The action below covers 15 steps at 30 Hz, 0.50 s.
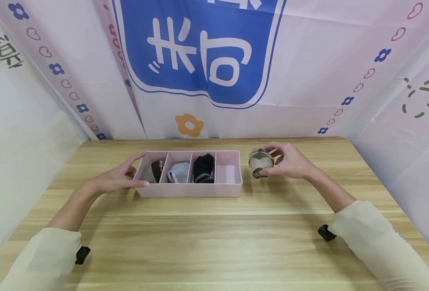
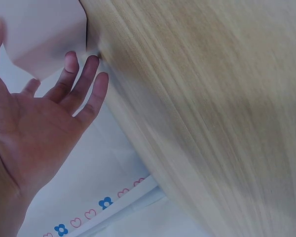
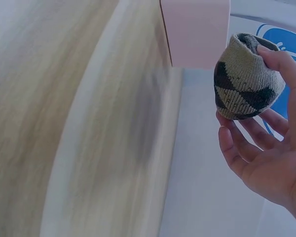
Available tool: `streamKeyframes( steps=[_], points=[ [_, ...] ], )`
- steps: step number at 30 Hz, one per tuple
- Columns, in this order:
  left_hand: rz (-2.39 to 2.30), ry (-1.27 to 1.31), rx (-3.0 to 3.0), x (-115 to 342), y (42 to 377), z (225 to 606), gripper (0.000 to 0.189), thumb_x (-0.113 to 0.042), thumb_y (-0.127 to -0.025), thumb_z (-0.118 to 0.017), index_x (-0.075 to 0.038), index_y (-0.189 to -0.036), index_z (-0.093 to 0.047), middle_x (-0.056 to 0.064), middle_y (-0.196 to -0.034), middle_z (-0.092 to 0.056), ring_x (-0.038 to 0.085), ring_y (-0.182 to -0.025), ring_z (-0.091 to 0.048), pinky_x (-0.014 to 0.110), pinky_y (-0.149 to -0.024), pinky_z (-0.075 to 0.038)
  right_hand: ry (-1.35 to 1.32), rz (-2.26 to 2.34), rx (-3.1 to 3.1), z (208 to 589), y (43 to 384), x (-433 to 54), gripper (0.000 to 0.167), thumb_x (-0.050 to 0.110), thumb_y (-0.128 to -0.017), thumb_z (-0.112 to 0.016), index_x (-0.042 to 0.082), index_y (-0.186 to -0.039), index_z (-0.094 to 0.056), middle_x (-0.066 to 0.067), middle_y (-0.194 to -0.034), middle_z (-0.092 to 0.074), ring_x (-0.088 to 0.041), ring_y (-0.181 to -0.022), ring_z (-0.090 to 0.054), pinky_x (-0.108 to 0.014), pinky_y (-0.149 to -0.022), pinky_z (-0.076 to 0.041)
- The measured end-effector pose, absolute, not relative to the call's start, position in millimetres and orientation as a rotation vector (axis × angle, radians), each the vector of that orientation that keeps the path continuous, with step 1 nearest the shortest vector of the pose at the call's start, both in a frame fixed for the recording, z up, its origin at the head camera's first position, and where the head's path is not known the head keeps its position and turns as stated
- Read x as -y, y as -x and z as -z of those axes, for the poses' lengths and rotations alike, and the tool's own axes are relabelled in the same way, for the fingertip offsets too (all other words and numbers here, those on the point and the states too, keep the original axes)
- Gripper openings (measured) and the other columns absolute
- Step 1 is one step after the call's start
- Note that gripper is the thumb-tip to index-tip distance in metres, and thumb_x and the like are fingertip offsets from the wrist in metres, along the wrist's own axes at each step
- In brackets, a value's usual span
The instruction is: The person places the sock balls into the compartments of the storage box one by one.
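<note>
A pink divided storage box (image 1: pixel 190 190) stands on the table. In its compartments, from the left, lie a brown rolled sock (image 1: pixel 152 172), a pale grey-blue one (image 1: pixel 178 173) and a black one (image 1: pixel 203 169); the rightmost compartment shows its bare floor. My left hand (image 1: pixel 121 174) holds the box's left end, thumb at the front corner and forefinger at the back. Just right of the box, my right hand (image 1: pixel 287 161) grips a beige and dark patterned rolled sock (image 3: pixel 246 81) between thumb and fingers, raised off the table.
The light wooden table (image 1: pixel 199 242) meets a printed cloth (image 1: pixel 301 81) hanging behind it. White cloth sides stand left and right. Each sleeve has a black wrist mount (image 1: pixel 326 233) near its cuff.
</note>
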<state>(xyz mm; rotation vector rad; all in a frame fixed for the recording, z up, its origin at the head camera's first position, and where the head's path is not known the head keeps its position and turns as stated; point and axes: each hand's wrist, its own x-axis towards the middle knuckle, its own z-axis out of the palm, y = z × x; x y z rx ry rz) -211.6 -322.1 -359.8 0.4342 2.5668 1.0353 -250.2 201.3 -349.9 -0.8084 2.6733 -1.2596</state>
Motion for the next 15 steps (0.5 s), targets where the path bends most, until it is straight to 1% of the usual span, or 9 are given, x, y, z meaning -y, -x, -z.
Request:
streamKeyframes(
  steps=[5, 10, 15],
  points=[
    [-1.044, -0.438, -2.562, 322.3, 211.5, 360.2, 0.103, -0.027, -0.093, -0.075, -0.008, -0.166, -0.005, 0.013, -0.104, -0.062, 0.023, -0.098, -0.056, 0.039, -0.088, -0.044, 0.799, 1.278, -2.667, 345.9, 250.5, -196.4, 0.063, 0.018, -0.075, -0.091, 0.000, -0.130, -0.066, -0.015, -0.116, -0.069, -0.030, -0.098, -0.068, -0.039, -0.082, -0.056],
    [-1.050, -0.440, -2.565, 322.4, 211.5, 360.7, 0.103, -0.027, -0.093, -0.075, -0.008, -0.166, -0.006, 0.013, -0.104, -0.063, 0.023, -0.098, -0.057, 0.039, -0.088, -0.044, 0.823, 1.314, -2.647, 344.2, 252.8, -191.2, 0.063, 0.017, -0.074, -0.091, 0.000, -0.129, -0.066, -0.015, -0.114, -0.070, -0.029, -0.096, -0.068, -0.042, -0.082, -0.056],
    [-1.052, -0.437, -2.563, 322.2, 211.6, 360.2, 0.102, -0.027, -0.093, -0.075, -0.007, -0.166, -0.006, 0.013, -0.104, -0.063, 0.023, -0.098, -0.057, 0.039, -0.088, -0.044, 0.865, 1.327, -2.643, 342.2, 255.4, -186.0, 0.063, 0.016, -0.073, -0.092, 0.001, -0.129, -0.067, -0.014, -0.114, -0.071, -0.031, -0.097, -0.068, -0.038, -0.081, -0.056]
  ],
)
